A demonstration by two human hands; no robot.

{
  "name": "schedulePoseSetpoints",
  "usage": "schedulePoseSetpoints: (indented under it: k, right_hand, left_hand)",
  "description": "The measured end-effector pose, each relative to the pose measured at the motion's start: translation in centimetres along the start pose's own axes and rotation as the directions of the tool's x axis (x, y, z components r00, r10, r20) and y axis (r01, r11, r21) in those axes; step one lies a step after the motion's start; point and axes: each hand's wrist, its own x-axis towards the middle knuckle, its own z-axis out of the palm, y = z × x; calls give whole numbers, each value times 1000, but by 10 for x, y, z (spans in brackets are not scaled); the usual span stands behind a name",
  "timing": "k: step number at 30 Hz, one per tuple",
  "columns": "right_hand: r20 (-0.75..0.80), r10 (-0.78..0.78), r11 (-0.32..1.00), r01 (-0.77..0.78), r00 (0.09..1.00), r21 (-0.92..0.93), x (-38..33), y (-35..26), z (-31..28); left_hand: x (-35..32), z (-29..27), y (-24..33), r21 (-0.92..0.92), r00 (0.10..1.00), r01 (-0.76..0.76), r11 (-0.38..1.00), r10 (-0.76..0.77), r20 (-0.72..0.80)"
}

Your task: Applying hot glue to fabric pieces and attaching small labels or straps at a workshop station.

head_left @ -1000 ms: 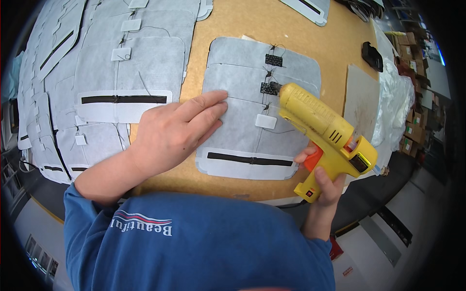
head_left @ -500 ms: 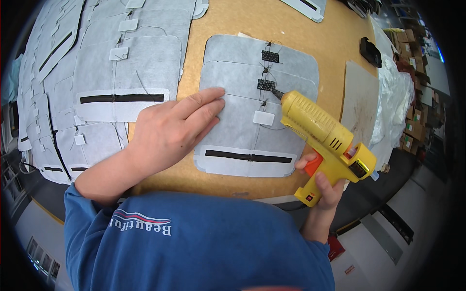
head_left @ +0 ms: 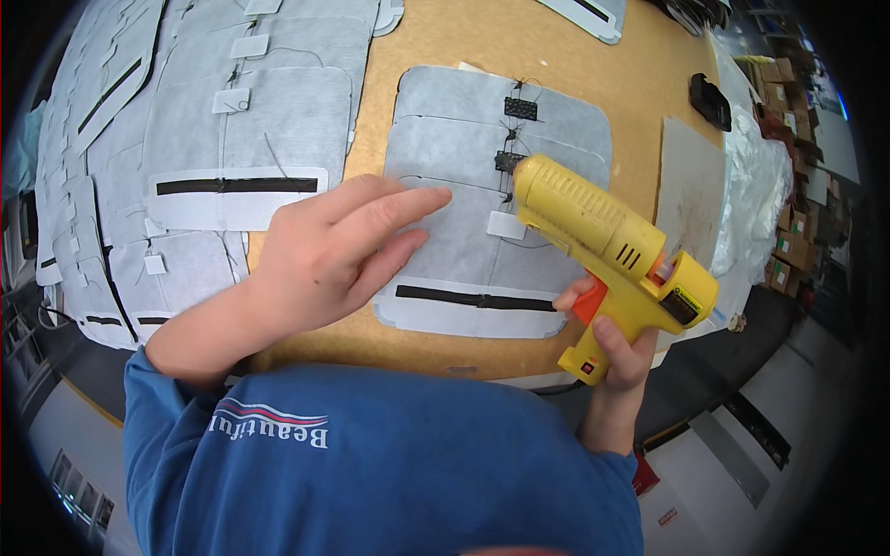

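My right hand point(head_left: 621, 357) is wrapped round the handle of a yellow hot glue gun point(head_left: 598, 218), one finger at its orange trigger. The gun's front end is over a grey fabric panel point(head_left: 445, 246), close to the lower of two black textured patches point(head_left: 508, 161); its nozzle is hidden from view. Below that patch lies a white square tag point(head_left: 503, 224) on the same line of thin wires. My left hand point(head_left: 338, 241) hovers at the panel's left side with fingers stretched and apart, holding nothing. A black strip point(head_left: 482, 301) crosses the panel's near edge.
Many similar grey panels point(head_left: 260, 120) overlap on the left of the brown tabletop point(head_left: 445, 37). At right are a black plastic object point(head_left: 709, 100), a stained grey board point(head_left: 691, 185) and crumpled clear plastic point(head_left: 753, 195). Cardboard boxes point(head_left: 795, 246) are stacked beyond.
The glue gun has shifted slightly left and up, so its barrel now covers its nozzle. My left hand has come up off the panel, its fingers spreading and reaching a little further right.
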Motion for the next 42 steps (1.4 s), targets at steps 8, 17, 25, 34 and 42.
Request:
schedulePoseSetpoints:
  k: [8, 17, 25, 34, 42]
  right_hand:
    - [22, -30, 999, 30, 999, 24, -10, 7, -12]
    - [-59, -58, 998, 60, 997, 36, -5, 8, -14]
    - [-131, -83, 996, 81, 988, -25, -7, 12, -5]
    - [-276, -208, 760, 333, 938, 558, -23, 33, -96]
    - [-530, 116, 831, 210, 840, 515, -37, 23, -131]
  left_hand:
    - [6, -27, 8, -701, 858, 507, 502, -371, 354]
    - [12, -36, 27, -836, 711, 545, -69, -490, 504]
    - [-14, -36, 24, -767, 667, 491, -414, -389, 636]
    - [-26, -36, 51, -818, 685, 458, -348, -449, 574]
    - [-35, -39, 76, -848, 739, 489, -204, -421, 527]
